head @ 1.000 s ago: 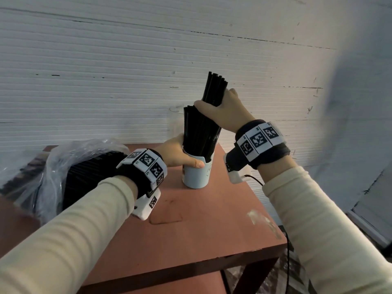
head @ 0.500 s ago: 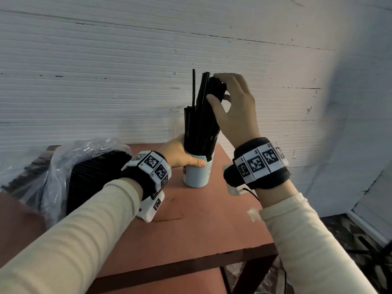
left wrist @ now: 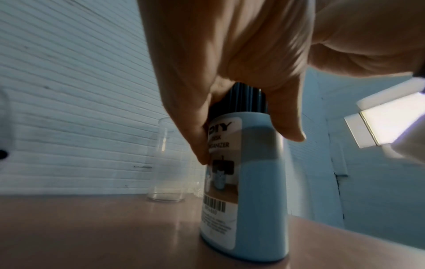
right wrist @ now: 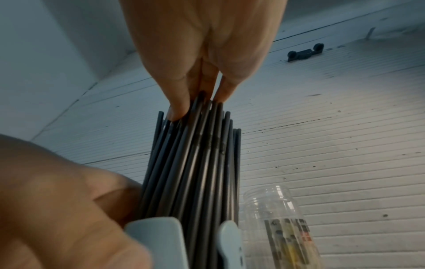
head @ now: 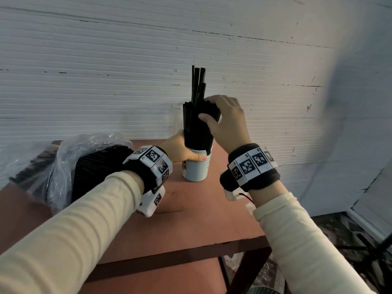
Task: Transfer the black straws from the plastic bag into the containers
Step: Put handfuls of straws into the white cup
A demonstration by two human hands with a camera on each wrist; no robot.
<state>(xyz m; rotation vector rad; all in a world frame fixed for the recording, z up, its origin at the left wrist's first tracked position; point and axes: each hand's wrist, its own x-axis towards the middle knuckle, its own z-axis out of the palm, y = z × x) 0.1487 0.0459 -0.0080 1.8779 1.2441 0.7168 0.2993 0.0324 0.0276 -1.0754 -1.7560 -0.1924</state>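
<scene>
A light blue container (head: 196,169) stands on the brown table (head: 191,219), packed with black straws (head: 196,126); a few stick up higher at the back. My left hand (head: 188,152) grips the container's upper part from the left, thumb across its front. My right hand (head: 206,109) lies over the lower straw tops, and in the right wrist view its straight fingertips (right wrist: 177,109) press on the straw ends (right wrist: 195,163). At the left lies a clear plastic bag (head: 84,153) with more black straws inside, partly hidden by my left forearm.
A clear plastic jar (left wrist: 165,163) stands just behind the container near the white ribbed wall; the right wrist view shows the jar (right wrist: 282,227) holding nothing. The table's right edge is near my right wrist, with the floor beyond it.
My right hand let go of the raised bundle, moved onto its top and came down with it, so most straws now sit lower in the container. My left hand kept its hold.
</scene>
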